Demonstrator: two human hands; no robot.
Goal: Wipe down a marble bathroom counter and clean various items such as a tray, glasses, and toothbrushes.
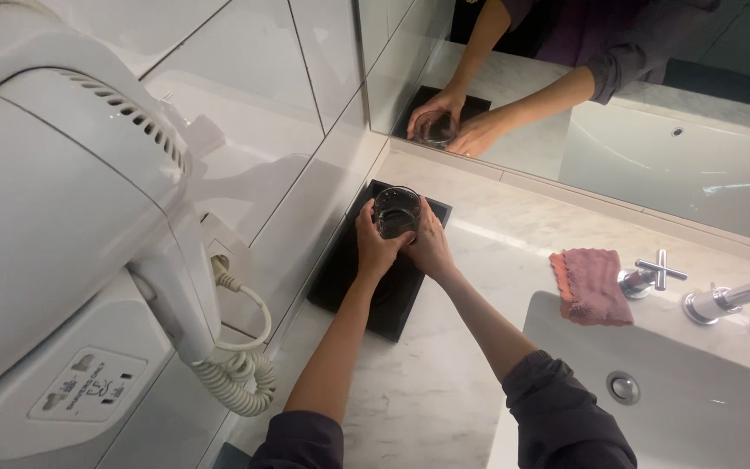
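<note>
Left hand (375,247) and right hand (431,247) clamp the clear glass (396,211) above the black tray (349,278). Smooth walls likely slippery and breakable; gripping its sides suits.

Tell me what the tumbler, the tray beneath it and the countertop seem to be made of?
The tumbler, held by both hands, looks like clear glass: the dark tray shows through it. The tray seems a matte black slab, perhaps stone or resin; I cannot tell which. The countertop looks like polished white marble, with grey veins and soft reflections.
</note>
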